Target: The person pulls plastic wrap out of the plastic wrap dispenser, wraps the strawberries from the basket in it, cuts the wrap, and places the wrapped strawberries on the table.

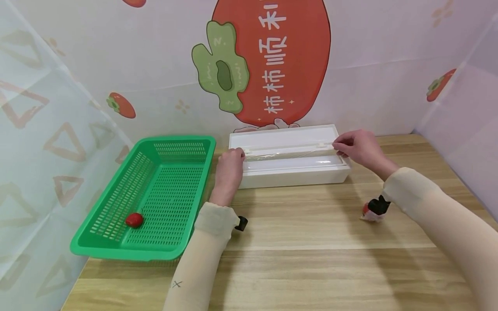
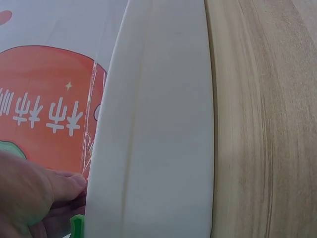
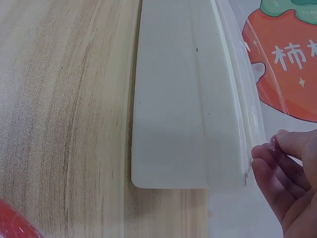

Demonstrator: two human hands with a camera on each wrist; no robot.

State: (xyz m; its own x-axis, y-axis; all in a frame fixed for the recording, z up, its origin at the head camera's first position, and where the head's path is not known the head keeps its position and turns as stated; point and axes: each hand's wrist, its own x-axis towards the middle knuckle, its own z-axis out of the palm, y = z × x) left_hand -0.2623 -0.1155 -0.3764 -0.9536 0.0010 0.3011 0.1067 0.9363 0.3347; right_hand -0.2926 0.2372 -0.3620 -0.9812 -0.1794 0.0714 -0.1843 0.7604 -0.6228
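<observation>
A white cling film box (image 1: 293, 178) lies on the table in front of the printed backdrop, its lid raised at the back. Inside shows a roll of cling film (image 1: 292, 163). A clear film edge stretches across the box between the two hands. My left hand (image 1: 229, 172) pinches it at the left end, thumb against fingers. On the right, my right hand (image 1: 362, 149) pinches the other end between thumb and fingertips. The right wrist view shows the film as a thin sheet beside the box's long white wall (image 3: 168, 109).
A green plastic basket (image 1: 190, 181) stands at the left, holding one small red fruit (image 1: 134, 220). Below the right forearm lies a red thing in clear wrap (image 1: 372, 216), partly covered by the black wrist camera (image 1: 378, 205). Fabric walls border the wooden table (image 1: 303, 259).
</observation>
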